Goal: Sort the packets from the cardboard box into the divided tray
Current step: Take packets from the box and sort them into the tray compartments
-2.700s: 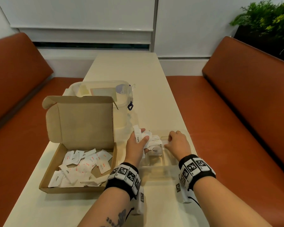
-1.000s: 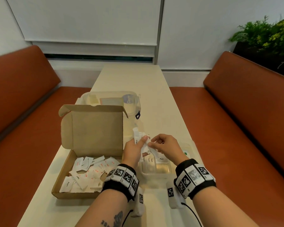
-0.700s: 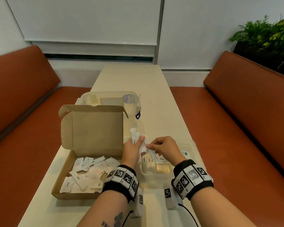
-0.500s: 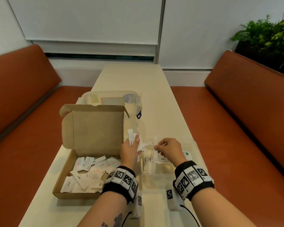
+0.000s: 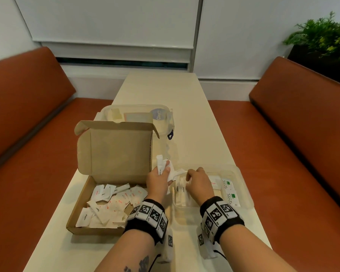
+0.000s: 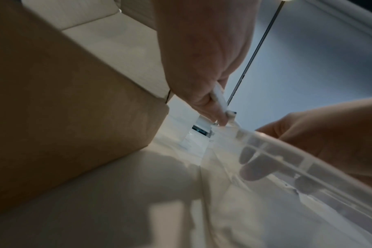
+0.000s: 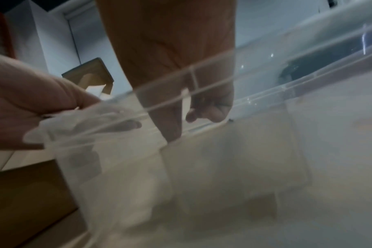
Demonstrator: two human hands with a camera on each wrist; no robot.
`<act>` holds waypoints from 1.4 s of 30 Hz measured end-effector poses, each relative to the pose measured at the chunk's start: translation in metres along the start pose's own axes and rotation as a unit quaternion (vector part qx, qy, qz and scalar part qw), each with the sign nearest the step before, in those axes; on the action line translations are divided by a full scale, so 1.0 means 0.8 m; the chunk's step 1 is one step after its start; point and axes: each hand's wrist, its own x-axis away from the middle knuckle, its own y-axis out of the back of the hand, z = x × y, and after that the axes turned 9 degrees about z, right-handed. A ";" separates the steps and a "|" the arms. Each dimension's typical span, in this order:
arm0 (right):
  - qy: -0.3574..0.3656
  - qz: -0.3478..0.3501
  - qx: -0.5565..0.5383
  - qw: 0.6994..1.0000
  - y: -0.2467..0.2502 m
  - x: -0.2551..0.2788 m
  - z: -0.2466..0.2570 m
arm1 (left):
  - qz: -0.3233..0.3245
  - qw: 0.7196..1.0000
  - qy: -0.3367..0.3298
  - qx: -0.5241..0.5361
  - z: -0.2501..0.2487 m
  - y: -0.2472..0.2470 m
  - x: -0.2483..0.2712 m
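**Mid-sort: packets going into the tray, one slot at a time**

Out across the long cream desk [image 5: 186,107], brown cardboard box [image 5: 114,173] on the left with lid flipped up, still well stocked with loose white packets [image 5: 114,203]. Just right of it, the clear divided tray [image 5: 243,185], touching nothing but the desk. Behind the box, a clear lidded container [image 5: 137,116], out of play.

Left hand [image 5: 158,181] up between box and tray, fingers curled round a small bunch of white packets [image 5: 166,169], ends fanning out above the thumb. Right hand [image 5: 199,183] down inside the tray's left compartment, fingertips bent onto the long "Sugar" sachets [image 5: 181,193] lying there. Whether actually pinching one or only pressing them flat: cannot tell, the wrist views being blurred behind the plastic wall.

Already filed: two green-marked Stevia sachets [image 5: 231,193] in the right compartment, a red-printed packet [image 5: 214,181] in the middle one.

Best play here, by the look of it: seat each sachet flat and lengthwise against its neighbours, check the print before dropping, feed one packet at a time from the left bunch rather than several. Thin, light, slippery paper, likely to slide over a divider if tossed.

Plenty left in the box; early-to-middle of the job.
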 end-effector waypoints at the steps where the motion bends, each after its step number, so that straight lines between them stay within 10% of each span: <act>1: 0.010 0.004 0.022 1.000 0.002 -0.001 -0.002 | 0.001 1.000 -0.003 -0.001 0.001 0.001 0.000; 12: 0.025 0.038 0.098 0.994 0.006 0.002 -0.009 | 0.024 1.000 0.001 0.020 0.001 -0.002 0.000; 20: -0.021 -0.038 -0.371 0.927 0.029 0.001 0.002 | 0.053 0.998 0.003 0.039 -0.005 -0.009 0.005; 32: 0.073 -0.074 -0.513 0.852 0.071 0.003 -0.006 | -0.012 0.999 0.014 0.026 -0.012 -0.014 0.000; 42: 0.153 -0.029 -0.315 0.936 0.087 0.012 -0.008 | 0.018 0.994 0.053 0.097 -0.013 -0.022 0.000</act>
